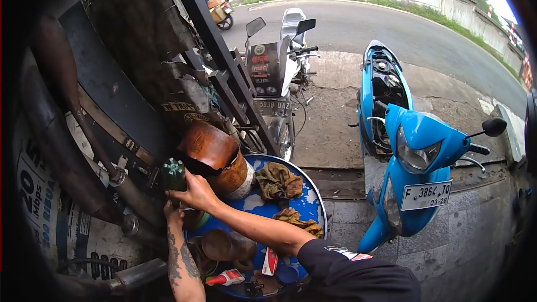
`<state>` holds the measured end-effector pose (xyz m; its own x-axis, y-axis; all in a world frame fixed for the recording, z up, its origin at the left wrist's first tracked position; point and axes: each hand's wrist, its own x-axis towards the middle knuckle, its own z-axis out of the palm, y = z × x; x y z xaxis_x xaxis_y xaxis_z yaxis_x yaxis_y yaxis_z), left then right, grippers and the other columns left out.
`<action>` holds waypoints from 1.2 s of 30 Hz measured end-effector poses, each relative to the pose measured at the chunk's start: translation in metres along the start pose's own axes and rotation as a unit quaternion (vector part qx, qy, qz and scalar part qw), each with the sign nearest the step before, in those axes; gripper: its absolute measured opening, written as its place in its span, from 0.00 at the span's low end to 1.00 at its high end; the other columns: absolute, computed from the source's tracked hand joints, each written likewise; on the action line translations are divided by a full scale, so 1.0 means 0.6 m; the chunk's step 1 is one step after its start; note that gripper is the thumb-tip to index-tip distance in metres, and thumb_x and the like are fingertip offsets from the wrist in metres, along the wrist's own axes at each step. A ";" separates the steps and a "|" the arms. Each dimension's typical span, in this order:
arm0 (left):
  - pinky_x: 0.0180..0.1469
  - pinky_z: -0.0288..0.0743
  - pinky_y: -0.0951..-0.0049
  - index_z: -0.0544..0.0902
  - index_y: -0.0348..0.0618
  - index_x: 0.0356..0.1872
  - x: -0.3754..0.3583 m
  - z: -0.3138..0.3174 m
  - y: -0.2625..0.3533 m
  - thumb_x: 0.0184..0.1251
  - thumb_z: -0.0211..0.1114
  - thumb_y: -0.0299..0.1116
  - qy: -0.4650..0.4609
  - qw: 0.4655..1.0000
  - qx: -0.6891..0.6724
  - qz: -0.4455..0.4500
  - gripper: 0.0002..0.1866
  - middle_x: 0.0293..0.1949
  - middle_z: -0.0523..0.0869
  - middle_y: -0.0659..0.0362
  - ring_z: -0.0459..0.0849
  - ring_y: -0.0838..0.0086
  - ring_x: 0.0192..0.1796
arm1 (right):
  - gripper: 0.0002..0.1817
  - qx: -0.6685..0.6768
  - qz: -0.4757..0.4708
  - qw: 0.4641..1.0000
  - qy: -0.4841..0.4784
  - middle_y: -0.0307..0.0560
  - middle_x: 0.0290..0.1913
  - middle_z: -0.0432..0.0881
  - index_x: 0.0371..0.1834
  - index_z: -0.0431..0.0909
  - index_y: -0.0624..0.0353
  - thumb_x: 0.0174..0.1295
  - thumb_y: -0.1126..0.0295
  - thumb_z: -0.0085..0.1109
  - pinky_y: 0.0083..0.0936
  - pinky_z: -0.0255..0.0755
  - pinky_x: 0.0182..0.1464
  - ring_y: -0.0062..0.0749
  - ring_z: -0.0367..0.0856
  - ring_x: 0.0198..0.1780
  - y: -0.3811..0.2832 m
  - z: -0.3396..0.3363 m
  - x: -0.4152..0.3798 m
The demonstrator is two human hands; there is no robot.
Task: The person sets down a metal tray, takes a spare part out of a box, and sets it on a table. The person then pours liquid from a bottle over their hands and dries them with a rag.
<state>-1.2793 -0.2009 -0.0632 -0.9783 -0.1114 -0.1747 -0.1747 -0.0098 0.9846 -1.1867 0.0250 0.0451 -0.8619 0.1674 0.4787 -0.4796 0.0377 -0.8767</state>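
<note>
A green plastic bottle (174, 174) shows its ridged, star-shaped end toward me, left of the drum. The fingers of my right hand (197, 194) are wrapped against its lower side, with the thumb reaching left. Just below, my left hand (174, 210) is closed close under the bottle; its fingers are mostly hidden, so what it grips cannot be made out. Beside my right hand, a rusty cut-open can (208, 144) rests on the blue drum top (310, 198). A dark metal cylinder (226, 245) lies under my right forearm.
Two oily rags (278, 181), a red-and-white tube (228, 277) and a small red-and-white box (269, 262) lie on the drum. Exhaust pipes (98, 190) stand at left. A blue scooter (417, 151) and a white motorcycle (274, 72) are parked by the road.
</note>
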 end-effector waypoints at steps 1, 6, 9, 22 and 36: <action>0.10 0.55 0.87 0.75 0.46 0.44 -0.007 0.003 0.007 0.66 0.57 0.36 -0.004 1.000 -0.007 0.007 0.10 0.22 0.72 0.66 0.65 0.87 0.13 | 0.36 0.003 -0.002 1.000 -0.003 0.63 0.38 0.82 0.57 0.68 0.61 0.48 0.54 0.68 0.44 0.75 0.45 0.58 0.81 0.43 -0.003 0.000 -0.001; 0.21 0.71 0.69 0.80 0.40 0.40 0.068 -0.020 -0.063 0.67 0.55 0.45 0.025 0.963 0.184 0.194 0.17 0.26 0.82 0.56 0.80 0.69 0.21 | 0.33 0.016 -0.041 0.999 0.007 0.58 0.36 0.84 0.57 0.70 0.60 0.48 0.58 0.70 0.38 0.76 0.45 0.53 0.83 0.41 -0.017 -0.004 -0.003; 0.41 0.76 0.56 0.82 0.41 0.37 -0.036 0.029 0.009 0.59 0.59 0.42 0.075 0.845 0.421 0.320 0.15 0.34 0.84 0.46 0.83 0.50 0.40 | 0.31 -0.044 -0.086 0.995 0.015 0.59 0.32 0.83 0.52 0.73 0.60 0.47 0.56 0.70 0.41 0.76 0.38 0.55 0.83 0.36 -0.009 -0.010 0.007; 0.73 0.49 0.57 0.66 0.37 0.65 -0.052 0.041 -0.007 0.69 0.51 0.41 0.007 0.652 0.662 0.370 0.27 0.69 0.63 0.51 0.55 0.61 0.73 | 0.25 -0.058 -0.105 0.993 0.007 0.58 0.30 0.83 0.51 0.75 0.58 0.50 0.62 0.68 0.39 0.75 0.36 0.52 0.83 0.35 -0.009 -0.001 0.024; 0.37 0.78 0.65 0.78 0.43 0.44 0.033 0.001 -0.033 0.57 0.56 0.24 -0.013 0.870 0.418 0.262 0.12 0.32 0.84 0.49 0.85 0.56 0.36 | 0.29 -0.057 -0.083 0.995 0.001 0.58 0.32 0.84 0.54 0.74 0.58 0.49 0.59 0.68 0.40 0.75 0.39 0.54 0.83 0.37 0.005 -0.004 0.018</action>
<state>-1.2950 -0.2023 -0.0864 -0.9483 0.1406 0.2847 0.2869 0.7632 0.5790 -1.1970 0.0293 0.0477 -0.7726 0.1507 0.6167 -0.5927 0.1768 -0.7857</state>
